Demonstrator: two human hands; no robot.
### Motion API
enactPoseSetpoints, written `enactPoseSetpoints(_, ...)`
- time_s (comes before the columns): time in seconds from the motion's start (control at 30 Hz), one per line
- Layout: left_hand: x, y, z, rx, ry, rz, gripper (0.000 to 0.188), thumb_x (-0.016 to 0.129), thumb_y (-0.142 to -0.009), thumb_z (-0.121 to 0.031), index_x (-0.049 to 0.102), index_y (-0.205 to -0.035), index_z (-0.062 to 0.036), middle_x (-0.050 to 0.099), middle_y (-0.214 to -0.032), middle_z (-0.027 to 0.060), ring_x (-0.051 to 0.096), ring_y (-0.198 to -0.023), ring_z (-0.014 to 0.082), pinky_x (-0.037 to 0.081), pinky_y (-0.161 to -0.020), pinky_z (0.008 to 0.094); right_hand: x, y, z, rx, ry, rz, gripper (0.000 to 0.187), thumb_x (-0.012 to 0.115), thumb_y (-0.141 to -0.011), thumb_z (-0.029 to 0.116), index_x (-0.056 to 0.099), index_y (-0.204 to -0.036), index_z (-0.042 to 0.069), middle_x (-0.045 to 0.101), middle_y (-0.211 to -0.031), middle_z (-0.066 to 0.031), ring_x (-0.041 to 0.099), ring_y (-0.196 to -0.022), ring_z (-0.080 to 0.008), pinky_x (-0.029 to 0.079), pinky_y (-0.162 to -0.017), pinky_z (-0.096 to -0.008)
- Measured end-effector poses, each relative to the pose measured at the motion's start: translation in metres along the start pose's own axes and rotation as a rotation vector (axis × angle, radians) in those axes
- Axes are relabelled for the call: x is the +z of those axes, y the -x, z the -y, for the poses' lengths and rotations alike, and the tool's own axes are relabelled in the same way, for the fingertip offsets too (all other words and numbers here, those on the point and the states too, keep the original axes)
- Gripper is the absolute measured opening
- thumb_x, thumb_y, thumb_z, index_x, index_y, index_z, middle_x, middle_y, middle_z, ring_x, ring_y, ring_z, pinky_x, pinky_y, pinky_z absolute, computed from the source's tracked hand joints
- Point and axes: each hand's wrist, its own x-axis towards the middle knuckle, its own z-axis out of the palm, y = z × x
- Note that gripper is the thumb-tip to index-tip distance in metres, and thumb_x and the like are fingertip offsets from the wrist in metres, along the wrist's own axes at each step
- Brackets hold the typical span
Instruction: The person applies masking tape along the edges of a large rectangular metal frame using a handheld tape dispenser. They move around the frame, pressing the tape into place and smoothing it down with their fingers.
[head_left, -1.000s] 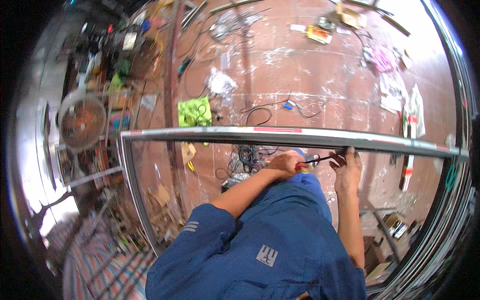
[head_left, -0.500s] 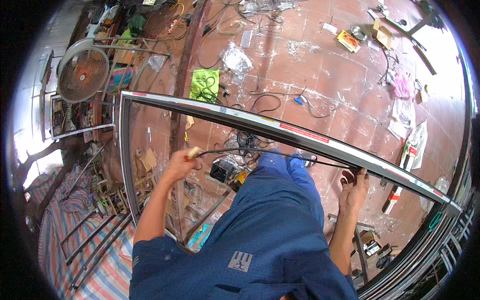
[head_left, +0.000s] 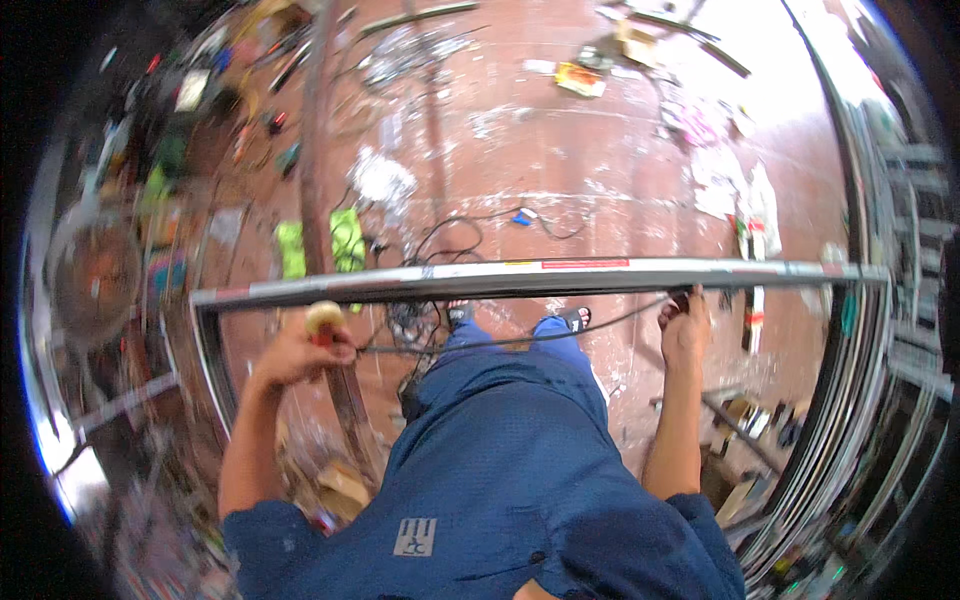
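A large dark metal frame [head_left: 480, 275] with pale tape along its edge surrounds my arms and waist. My left hand [head_left: 300, 352], inside its left end, is closed around a small tool with a pale round end [head_left: 323, 318] and a reddish part; blur hides its exact kind. A thin black rubber strip [head_left: 600, 325] runs from beside that hand to my right hand [head_left: 684, 328], sagging in the middle. Closed fingers of my right hand pinch the strip against the underside of the frame's far bar. Its fingertips are partly in shadow.
Loose black cables [head_left: 445, 235] and a blue-ended cord lie on the tiled floor past the frame. A brown metal beam [head_left: 318, 160] crosses at left, near a standing fan [head_left: 95, 265]. Long metal profiles [head_left: 850, 400] are stacked at right. My feet stand below the far bar.
The far bar slanted down to the right before and now lies nearly level in view. My left hand has shifted left and lower; the strip now sags instead of arching upward.
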Motion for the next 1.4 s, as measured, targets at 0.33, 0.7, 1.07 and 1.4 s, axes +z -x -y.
enactPoseSetpoints(0.33, 0.019, -0.071, 0.039, 0.299, -0.550, 0.293, 0.019, 0.081, -0.083, 0.000, 0.070, -0.097, -0.0015, 0.060, -0.082, -0.0047, 0.055, -0.074, 0.0072, 0.046, -0.065, 0.0260, 0.029, 0.007, -0.005, -0.059, -0.094, -0.194, 0.029, 0.049, -0.110, 0.040, 0.063, -0.111, 0.014, 0.065, -0.082, -0.0051, 0.054, -0.059, -0.0164, 0.042, -0.049, -0.0297)
enactPoseSetpoints(0.7, 0.029, -0.076, 0.047, 0.513, -0.143, -0.015, 0.024, 0.085, -0.082, -0.006, 0.070, -0.101, -0.0035, 0.052, -0.077, -0.0086, 0.046, -0.068, 0.0044, 0.036, -0.060, 0.0216, 0.047, 0.017, -0.032, -0.084, -0.288, -0.162, 0.033, 0.060, -0.105, 0.044, 0.060, -0.097, 0.012, 0.063, -0.076, -0.0046, 0.061, -0.058, -0.0186, 0.041, -0.048, -0.0300)
enactPoseSetpoints(1.07, 0.040, -0.086, 0.043, 0.553, -0.160, -0.088, 0.009, 0.077, -0.088, -0.003, 0.073, -0.095, 0.0010, 0.063, -0.078, -0.0045, 0.055, -0.070, 0.0056, 0.045, -0.064, 0.0231, 0.082, 0.082, -0.075, -0.123, 0.135, 0.027, 0.032, 0.067, -0.101, 0.034, 0.068, -0.100, 0.003, 0.070, -0.083, -0.0069, 0.064, -0.063, -0.0147, 0.048, -0.056, -0.0286)
enactPoseSetpoints(1.4, 0.053, -0.070, 0.028, 0.561, -0.392, -0.198, 0.011, 0.077, -0.091, -0.008, 0.072, -0.094, 0.0019, 0.069, -0.081, 0.0012, 0.063, -0.071, 0.0095, 0.053, -0.067, 0.0262, 0.101, 0.097, -0.086, -0.048, 0.174, 0.235, 0.028, 0.067, -0.100, 0.027, 0.070, -0.095, -0.001, 0.069, -0.078, -0.0077, 0.062, -0.063, -0.0138, 0.050, -0.058, -0.0290)
